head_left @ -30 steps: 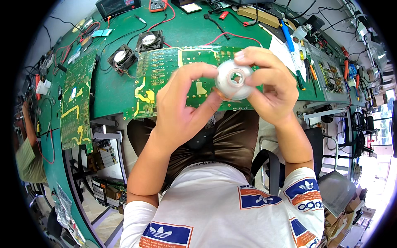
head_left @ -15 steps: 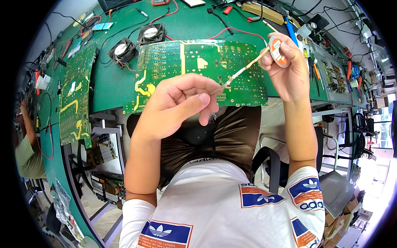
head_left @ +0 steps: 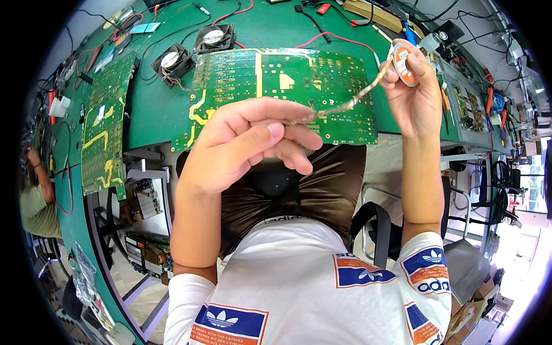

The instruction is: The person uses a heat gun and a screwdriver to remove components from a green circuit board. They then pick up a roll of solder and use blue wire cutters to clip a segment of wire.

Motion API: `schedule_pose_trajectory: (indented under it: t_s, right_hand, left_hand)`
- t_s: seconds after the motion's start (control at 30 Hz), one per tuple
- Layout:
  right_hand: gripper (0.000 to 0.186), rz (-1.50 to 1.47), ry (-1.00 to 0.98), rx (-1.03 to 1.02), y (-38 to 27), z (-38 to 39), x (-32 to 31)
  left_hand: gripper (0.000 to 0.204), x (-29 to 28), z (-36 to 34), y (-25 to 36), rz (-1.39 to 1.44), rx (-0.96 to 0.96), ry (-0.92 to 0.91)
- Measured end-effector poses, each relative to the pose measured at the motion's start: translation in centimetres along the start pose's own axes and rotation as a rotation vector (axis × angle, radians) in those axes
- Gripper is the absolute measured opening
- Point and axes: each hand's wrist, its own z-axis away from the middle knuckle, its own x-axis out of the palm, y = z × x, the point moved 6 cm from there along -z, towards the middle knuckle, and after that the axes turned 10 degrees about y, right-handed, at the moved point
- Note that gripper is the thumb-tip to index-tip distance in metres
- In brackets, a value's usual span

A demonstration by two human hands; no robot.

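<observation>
1 head-worn fisheye view looks steeply down, close over both hands, toward the green workbench (head_left: 155,115) farther off.

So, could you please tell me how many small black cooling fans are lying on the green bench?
2. One fan lies left of the big circuit board's top corner; the other fan sits just behind it, further up the bench. More could be hidden beyond the picture's edge.
</observation>
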Motion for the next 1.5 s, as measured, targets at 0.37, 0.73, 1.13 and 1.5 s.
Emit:
schedule_pose_trajectory:
  t_s: [0.37,0.73,1.13,1.5]
  right_hand:
    - [0.033,0.001,-0.017,0.004,0.7,-0.5,-0.7]
    - [0.024,0.444,-0.014,-0.288,-4.7,3.4,3.7]
    - [0.016,0.513,-0.217,-0.334,2.8,9.5,10.6]
    - [0.013,0.888,-0.187,-0.261,1.2,8.0,5.6]
  left_hand:
    - [0.051,0.2,0.2,0.7,-0.002,-0.027,0.027]
    - [0.032,2.3,1.8,-1.4,-0.305,0.102,0.136]
    - [0.023,1.6,4.2,-1.0,-0.058,0.315,0.403]
    - [0.018,-0.2,7.2,3.8,-0.579,0.347,0.331]
